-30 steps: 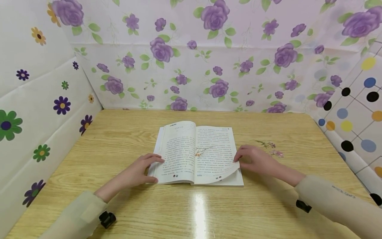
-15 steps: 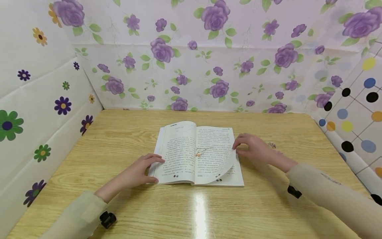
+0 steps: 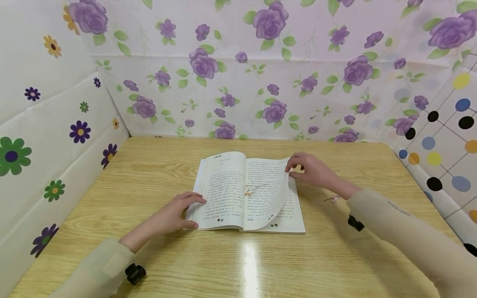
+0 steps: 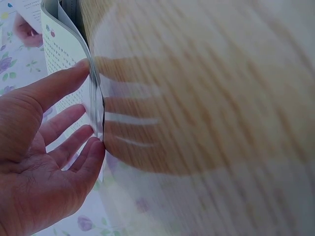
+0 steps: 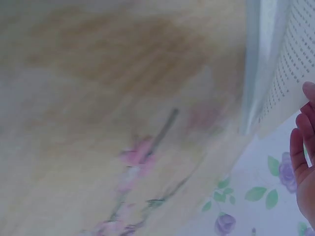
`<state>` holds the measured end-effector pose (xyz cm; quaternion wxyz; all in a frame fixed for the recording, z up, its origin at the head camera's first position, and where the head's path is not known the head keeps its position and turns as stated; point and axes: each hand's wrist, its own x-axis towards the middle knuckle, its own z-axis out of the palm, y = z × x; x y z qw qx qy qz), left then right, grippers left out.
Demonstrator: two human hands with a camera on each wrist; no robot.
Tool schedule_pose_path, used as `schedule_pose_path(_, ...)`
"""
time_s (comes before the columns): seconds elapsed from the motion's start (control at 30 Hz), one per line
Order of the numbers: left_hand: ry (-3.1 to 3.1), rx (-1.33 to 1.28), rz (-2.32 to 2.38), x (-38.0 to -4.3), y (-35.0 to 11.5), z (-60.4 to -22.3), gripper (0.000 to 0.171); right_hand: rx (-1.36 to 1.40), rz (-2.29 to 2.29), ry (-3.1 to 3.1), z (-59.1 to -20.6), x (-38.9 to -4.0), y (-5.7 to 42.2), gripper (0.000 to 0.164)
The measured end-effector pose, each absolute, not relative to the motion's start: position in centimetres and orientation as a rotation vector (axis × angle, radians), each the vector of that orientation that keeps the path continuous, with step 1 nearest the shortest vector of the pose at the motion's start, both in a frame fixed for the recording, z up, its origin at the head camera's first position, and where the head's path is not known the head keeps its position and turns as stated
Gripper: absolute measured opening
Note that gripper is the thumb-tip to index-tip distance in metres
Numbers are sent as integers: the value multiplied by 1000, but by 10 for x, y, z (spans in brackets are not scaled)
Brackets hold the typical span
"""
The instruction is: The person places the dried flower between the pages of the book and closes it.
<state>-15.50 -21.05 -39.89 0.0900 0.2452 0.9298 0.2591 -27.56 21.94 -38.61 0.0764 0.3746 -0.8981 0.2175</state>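
An open book (image 3: 225, 186) lies on the wooden table in the head view, printed text on both pages. My left hand (image 3: 179, 211) rests at its left edge, fingertips on the left page and thumb near the lower corner. In the left wrist view, that hand's thumb and fingers (image 4: 74, 147) touch the edge of the page stack. My right hand (image 3: 311, 169) pinches the upper outer edge of a right-hand page (image 3: 273, 194), which curves up and shows another printed page below. Only part of the right hand (image 5: 306, 147) shows in the right wrist view.
A small pink flower sprig (image 3: 331, 199) lies on the table (image 3: 160, 165) beside the right forearm, partly hidden; the right wrist view shows its pink blossoms (image 5: 138, 152) blurred. Flowered cloth (image 3: 238, 95) stands behind the table, with patterned sheets on both sides.
My right hand has slid up along the page's outer edge, from the lower corner toward the top, and the page lifts and curls more. The left hand has stayed in place.
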Motion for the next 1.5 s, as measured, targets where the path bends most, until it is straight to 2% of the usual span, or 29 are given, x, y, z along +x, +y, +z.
schedule_pose_path(0.47,2765,722,777,-157,-212,-404,61,1205,631,-2666,-356,-302,185,10)
schedule_pose_path(1.0,2776,738,776,-155,-213,-401,61,1423,849,-2506,-317,-318,86,6)
schedule_pose_path(1.23,2766,753,799,-156,-214,-404,59,1523,887,-2517,-316,-325,45,6)
schedule_pose_path(1.5,2794,761,767,-156,-213,-404,66,1559,935,-2591,-331,-327,14,7)
